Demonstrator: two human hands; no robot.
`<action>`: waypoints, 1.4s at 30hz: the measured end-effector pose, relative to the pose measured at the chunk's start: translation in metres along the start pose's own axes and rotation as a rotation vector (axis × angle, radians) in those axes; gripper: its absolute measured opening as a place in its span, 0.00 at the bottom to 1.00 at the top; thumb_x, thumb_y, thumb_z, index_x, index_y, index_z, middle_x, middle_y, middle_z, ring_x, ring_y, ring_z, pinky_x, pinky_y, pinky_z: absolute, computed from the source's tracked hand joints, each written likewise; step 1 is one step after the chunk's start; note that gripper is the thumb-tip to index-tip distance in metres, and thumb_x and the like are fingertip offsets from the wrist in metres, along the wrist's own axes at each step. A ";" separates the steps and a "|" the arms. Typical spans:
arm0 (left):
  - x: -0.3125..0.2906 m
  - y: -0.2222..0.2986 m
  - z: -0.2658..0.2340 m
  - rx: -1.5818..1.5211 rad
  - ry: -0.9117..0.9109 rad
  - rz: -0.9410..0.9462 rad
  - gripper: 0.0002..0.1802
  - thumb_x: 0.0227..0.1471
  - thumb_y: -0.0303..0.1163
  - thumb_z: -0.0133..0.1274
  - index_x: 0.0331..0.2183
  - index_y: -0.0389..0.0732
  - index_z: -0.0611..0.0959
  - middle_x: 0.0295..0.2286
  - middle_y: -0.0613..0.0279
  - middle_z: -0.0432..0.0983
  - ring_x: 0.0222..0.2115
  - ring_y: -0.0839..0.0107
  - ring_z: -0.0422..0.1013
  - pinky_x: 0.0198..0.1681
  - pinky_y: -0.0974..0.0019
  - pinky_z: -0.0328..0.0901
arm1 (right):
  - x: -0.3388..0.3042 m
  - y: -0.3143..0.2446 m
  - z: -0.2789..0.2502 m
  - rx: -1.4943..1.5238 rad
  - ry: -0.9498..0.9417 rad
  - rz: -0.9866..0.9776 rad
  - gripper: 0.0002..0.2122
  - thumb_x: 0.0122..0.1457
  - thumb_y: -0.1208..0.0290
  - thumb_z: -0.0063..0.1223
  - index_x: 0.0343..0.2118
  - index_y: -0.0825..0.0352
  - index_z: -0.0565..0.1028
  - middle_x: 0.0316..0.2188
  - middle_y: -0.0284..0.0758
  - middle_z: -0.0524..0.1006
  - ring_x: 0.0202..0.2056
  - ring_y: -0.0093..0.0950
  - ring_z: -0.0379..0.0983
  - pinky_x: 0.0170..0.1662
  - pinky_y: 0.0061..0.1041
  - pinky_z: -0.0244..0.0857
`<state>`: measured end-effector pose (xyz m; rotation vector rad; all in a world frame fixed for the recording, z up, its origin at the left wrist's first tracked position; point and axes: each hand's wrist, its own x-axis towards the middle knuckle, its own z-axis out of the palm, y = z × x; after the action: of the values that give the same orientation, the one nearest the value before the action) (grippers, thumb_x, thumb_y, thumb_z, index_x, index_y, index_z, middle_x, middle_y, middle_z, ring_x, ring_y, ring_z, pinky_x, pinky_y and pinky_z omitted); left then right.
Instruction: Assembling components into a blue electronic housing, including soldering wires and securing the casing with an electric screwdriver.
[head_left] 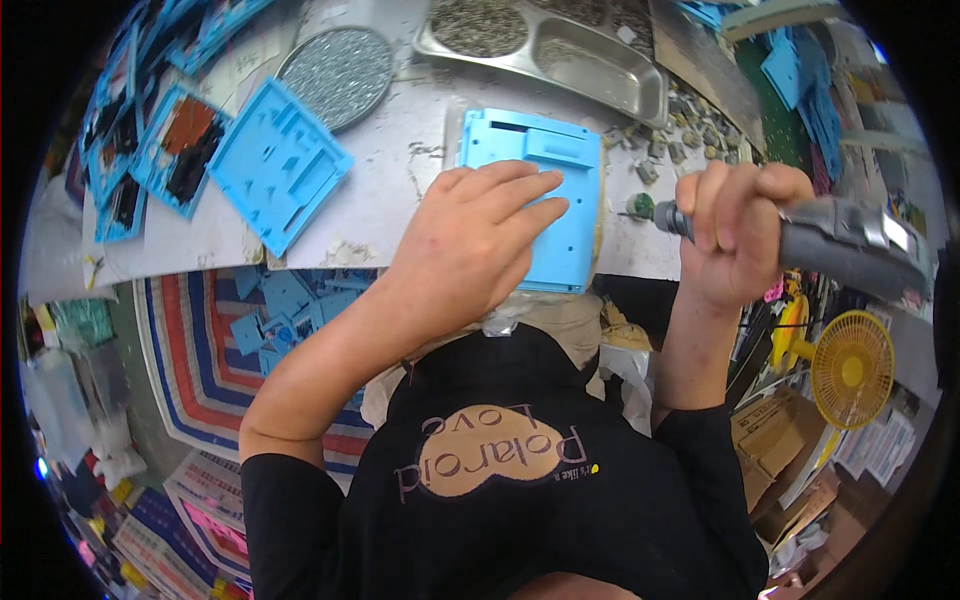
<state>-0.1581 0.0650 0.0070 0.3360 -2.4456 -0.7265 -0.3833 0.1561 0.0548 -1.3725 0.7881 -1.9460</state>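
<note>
A light-blue plastic housing panel (565, 235) with a slot and small holes lies at the table's near edge in front of me. Across its left side rests my left hand (470, 235), fingers stretched out flat on the surface and the thumb side hidden. Raised just right of the panel, my right hand (735, 225) is wrapped round a dark electric screwdriver (845, 245). The tool's nose points left, with a green piece (640, 206) at its tip, clear of the panel.
A round dish of small silvery screws (340, 75) and a metal compartment tray (600, 65) stand at the back. Small grey blocks (690, 130) lie scattered at right. More blue housings (280, 165) are at left; a striped bag (190, 350) holds others below. A yellow fan (850, 370) stands right.
</note>
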 end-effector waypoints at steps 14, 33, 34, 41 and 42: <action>0.005 0.011 0.023 0.225 -0.124 -0.093 0.21 0.52 0.31 0.59 0.49 0.46 0.84 0.54 0.67 0.77 0.55 0.64 0.70 0.57 0.55 0.58 | -0.012 0.027 -0.012 -0.138 0.070 0.084 0.03 0.70 0.72 0.49 0.42 0.63 0.69 0.17 0.25 0.62 0.18 0.20 0.59 0.32 0.30 0.66; 0.007 0.004 0.031 0.233 -0.058 -0.092 0.20 0.51 0.31 0.59 0.48 0.48 0.85 0.54 0.69 0.78 0.54 0.65 0.71 0.57 0.54 0.58 | -0.042 0.012 0.000 -0.063 0.067 0.093 0.11 0.63 0.80 0.58 0.42 0.67 0.67 0.21 0.31 0.70 0.20 0.20 0.67 0.27 0.24 0.68; 0.009 0.002 0.031 0.207 -0.063 -0.081 0.20 0.51 0.31 0.60 0.48 0.47 0.85 0.53 0.67 0.78 0.53 0.64 0.71 0.57 0.54 0.58 | -0.051 0.013 0.001 -0.145 0.056 0.113 0.11 0.63 0.77 0.58 0.43 0.67 0.66 0.21 0.32 0.70 0.20 0.20 0.66 0.27 0.24 0.67; 0.046 -0.029 0.021 0.119 0.108 -0.085 0.21 0.48 0.36 0.64 0.46 0.43 0.82 0.52 0.54 0.72 0.54 0.52 0.68 0.60 0.42 0.58 | -0.024 -0.013 0.015 -0.076 0.040 0.047 0.12 0.66 0.71 0.57 0.46 0.65 0.67 0.19 0.29 0.68 0.19 0.20 0.62 0.29 0.26 0.64; 0.049 -0.041 0.029 0.223 0.057 -0.027 0.20 0.49 0.37 0.64 0.44 0.43 0.81 0.53 0.54 0.72 0.55 0.52 0.67 0.61 0.41 0.58 | -0.017 -0.015 0.019 -0.081 0.028 0.042 0.10 0.67 0.69 0.55 0.46 0.64 0.68 0.19 0.27 0.66 0.19 0.20 0.61 0.29 0.26 0.62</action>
<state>-0.2115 0.0244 -0.0147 0.4698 -2.4761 -0.4485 -0.3628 0.1763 0.0611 -1.3677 0.9100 -1.9236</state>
